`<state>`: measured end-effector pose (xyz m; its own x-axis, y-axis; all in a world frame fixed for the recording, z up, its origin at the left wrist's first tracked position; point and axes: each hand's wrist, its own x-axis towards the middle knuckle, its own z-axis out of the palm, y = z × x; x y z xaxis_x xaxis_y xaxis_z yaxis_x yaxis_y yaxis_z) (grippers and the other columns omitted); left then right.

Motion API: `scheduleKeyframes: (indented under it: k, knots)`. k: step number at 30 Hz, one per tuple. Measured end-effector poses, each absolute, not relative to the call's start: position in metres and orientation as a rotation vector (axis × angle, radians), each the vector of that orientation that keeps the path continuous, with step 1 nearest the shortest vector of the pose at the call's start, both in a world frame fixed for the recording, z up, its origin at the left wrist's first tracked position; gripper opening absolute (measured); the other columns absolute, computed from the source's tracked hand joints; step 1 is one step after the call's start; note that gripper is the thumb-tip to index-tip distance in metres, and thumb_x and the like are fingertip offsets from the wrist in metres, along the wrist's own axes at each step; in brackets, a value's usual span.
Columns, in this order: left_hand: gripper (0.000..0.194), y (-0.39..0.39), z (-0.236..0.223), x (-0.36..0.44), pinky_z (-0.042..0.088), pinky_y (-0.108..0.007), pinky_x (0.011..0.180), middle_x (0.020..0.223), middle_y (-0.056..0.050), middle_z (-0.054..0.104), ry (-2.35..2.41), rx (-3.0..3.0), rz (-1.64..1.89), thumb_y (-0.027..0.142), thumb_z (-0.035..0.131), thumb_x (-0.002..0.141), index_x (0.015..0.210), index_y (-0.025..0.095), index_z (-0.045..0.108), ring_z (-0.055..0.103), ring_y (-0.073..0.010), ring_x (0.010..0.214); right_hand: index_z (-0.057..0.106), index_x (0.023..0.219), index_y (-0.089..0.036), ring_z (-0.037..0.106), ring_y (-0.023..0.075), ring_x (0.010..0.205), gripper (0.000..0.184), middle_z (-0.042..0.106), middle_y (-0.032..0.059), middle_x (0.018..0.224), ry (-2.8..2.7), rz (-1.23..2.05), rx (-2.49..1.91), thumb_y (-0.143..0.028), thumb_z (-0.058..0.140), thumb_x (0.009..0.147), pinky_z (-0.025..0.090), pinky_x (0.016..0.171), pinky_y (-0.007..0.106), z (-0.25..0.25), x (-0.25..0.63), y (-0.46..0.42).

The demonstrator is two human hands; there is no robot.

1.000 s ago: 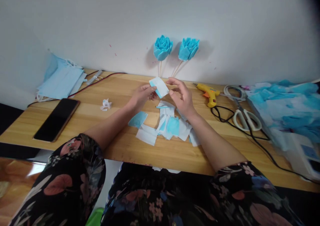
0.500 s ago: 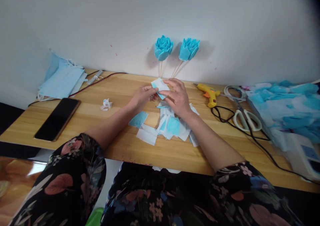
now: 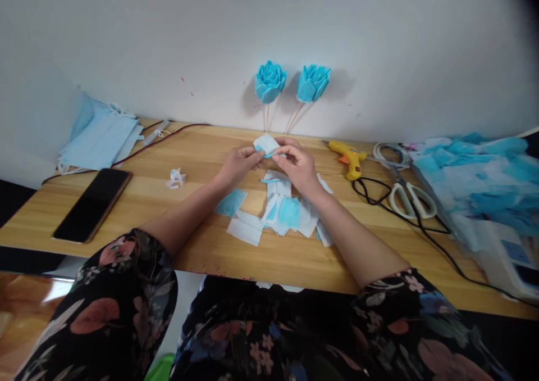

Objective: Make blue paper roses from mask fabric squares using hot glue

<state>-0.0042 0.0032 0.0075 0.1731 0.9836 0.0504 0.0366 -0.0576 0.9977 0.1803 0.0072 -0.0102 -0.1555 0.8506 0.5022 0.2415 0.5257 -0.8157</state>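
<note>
Between my two hands is a small blue-and-white fabric piece [image 3: 266, 144], its lower edge folded over. My left hand [image 3: 243, 163] pinches it at the left, thumb on top. On the right side my right hand [image 3: 297, 164] grips the same piece between thumb and fingers. Below the hands lie several loose blue and white fabric pieces [image 3: 246, 227], some overlapping. Just beyond the hands, two blue fabric roses [image 3: 270, 82] on thin sticks lean at the wall.
To the left are a black phone [image 3: 92, 205], stacked blue face masks [image 3: 99, 136] and a crumpled scrap [image 3: 176, 178]. At right lie a yellow glue gun [image 3: 347, 157] with black cord, white-handled scissors [image 3: 411, 200], a cable coil [image 3: 391, 155] and a container heaped with blue scraps [image 3: 484, 173].
The lower edge of the held piece is now folded up, and my right fingers have closed in nearer to my left thumb. The view has shifted slightly.
</note>
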Motion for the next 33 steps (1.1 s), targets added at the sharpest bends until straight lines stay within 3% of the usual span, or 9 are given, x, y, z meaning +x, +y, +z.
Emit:
scheduleKeyframes:
  k: [4, 6, 9, 12, 17, 19, 23, 26, 33]
  knots:
    - [0.028, 0.0035, 0.0058, -0.0043, 0.045, -0.024, 0.066, 0.07, -0.004, 0.069, 1.088, 1.371, 1.095, 0.04, 0.071, 0.08, 0.071, 0.013, 0.069, 0.056, -0.0104, 0.064, 0.069, 0.084, -0.022, 0.065, 0.016, 0.087, 0.02, 0.072, 0.0038, 0.104, -1.522, 0.929, -0.992, -0.041, 0.073, 0.081, 0.051, 0.074, 0.029, -0.011, 0.1777, 0.006]
    - [0.03, 0.0039, 0.0054, -0.0043, 0.045, -0.025, 0.066, 0.069, -0.004, 0.069, 1.091, 1.378, 1.093, 0.042, 0.072, 0.078, 0.07, 0.013, 0.069, 0.056, -0.0106, 0.064, 0.068, 0.083, -0.021, 0.056, 0.0118, 0.069, 0.02, 0.067, 0.0, 0.084, -1.486, 0.975, -1.019, -0.041, 0.073, 0.079, 0.044, 0.062, 0.026, -0.01, 0.1774, 0.0048]
    - [0.032, 0.0041, 0.0055, -0.0041, 0.046, -0.025, 0.066, 0.07, -0.004, 0.07, 1.101, 1.391, 1.082, 0.044, 0.073, 0.077, 0.069, 0.014, 0.07, 0.056, -0.0108, 0.064, 0.066, 0.083, -0.021, 0.044, 0.0094, 0.059, 0.018, 0.056, -0.0044, 0.067, -1.482, 0.962, -1.032, -0.038, 0.073, 0.079, 0.037, 0.057, 0.025, -0.0092, 0.1776, 0.0045]
    - [0.033, 0.0037, 0.0061, -0.004, 0.046, -0.025, 0.067, 0.07, -0.004, 0.07, 1.114, 1.398, 1.072, 0.046, 0.074, 0.077, 0.07, 0.014, 0.07, 0.057, -0.0109, 0.064, 0.065, 0.088, -0.022, 0.044, 0.0095, 0.059, 0.019, 0.056, -0.0049, 0.068, -1.47, 0.97, -1.005, -0.037, 0.073, 0.079, 0.037, 0.057, 0.025, -0.0096, 0.1777, 0.0064]
    - [0.04, 0.0015, 0.0085, -0.0034, 0.045, -0.025, 0.065, 0.069, -0.003, 0.067, 1.075, 1.399, 1.086, 0.053, 0.073, 0.079, 0.071, 0.014, 0.067, 0.056, -0.0103, 0.063, 0.063, 0.121, -0.026, 0.058, 0.0138, 0.07, 0.044, 0.068, -0.0017, 0.084, -1.454, 1.049, -0.959, -0.037, 0.074, 0.08, 0.05, 0.066, 0.03, -0.0096, 0.1771, 0.0075]
    - [0.041, 0.0008, 0.0092, -0.0032, 0.045, -0.025, 0.063, 0.07, -0.002, 0.066, 1.04, 1.412, 1.073, 0.054, 0.074, 0.077, 0.073, 0.015, 0.066, 0.056, -0.0099, 0.062, 0.063, 0.125, -0.026, 0.063, 0.0158, 0.077, 0.047, 0.071, 0.0003, 0.091, -1.45, 1.075, -0.961, -0.038, 0.073, 0.081, 0.054, 0.071, 0.033, -0.0093, 0.1765, 0.0064]
    - [0.039, 0.0006, 0.0091, -0.0033, 0.044, -0.023, 0.061, 0.069, -0.001, 0.065, 1.023, 1.383, 1.068, 0.049, 0.082, 0.069, 0.077, 0.015, 0.065, 0.054, -0.009, 0.06, 0.066, 0.125, -0.026, 0.068, 0.0203, 0.095, 0.047, 0.075, 0.0035, 0.106, -1.415, 1.131, -0.941, -0.041, 0.074, 0.081, 0.059, 0.084, 0.038, -0.0086, 0.1746, 0.0035]
    - [0.033, 0.0009, 0.0093, -0.004, 0.045, -0.023, 0.062, 0.068, 0.0, 0.064, 1.002, 1.326, 1.125, 0.043, 0.081, 0.07, 0.072, 0.016, 0.062, 0.055, -0.0089, 0.062, 0.067, 0.123, -0.027, 0.068, 0.0218, 0.099, 0.046, 0.075, 0.0041, 0.107, -1.409, 1.162, -0.92, -0.041, 0.075, 0.08, 0.059, 0.084, 0.038, -0.0072, 0.1735, 0.0015]
    - [0.027, 0.002, 0.0103, -0.0025, 0.046, -0.022, 0.064, 0.065, 0.001, 0.064, 0.971, 1.261, 1.202, 0.035, 0.079, 0.074, 0.074, 0.015, 0.062, 0.056, -0.008, 0.06, 0.07, 0.101, -0.022, 0.058, 0.0137, 0.071, 0.033, 0.065, -0.0021, 0.077, -1.398, 1.227, -0.928, -0.042, 0.077, 0.076, 0.05, 0.066, 0.028, -0.0045, 0.1708, -0.0009]
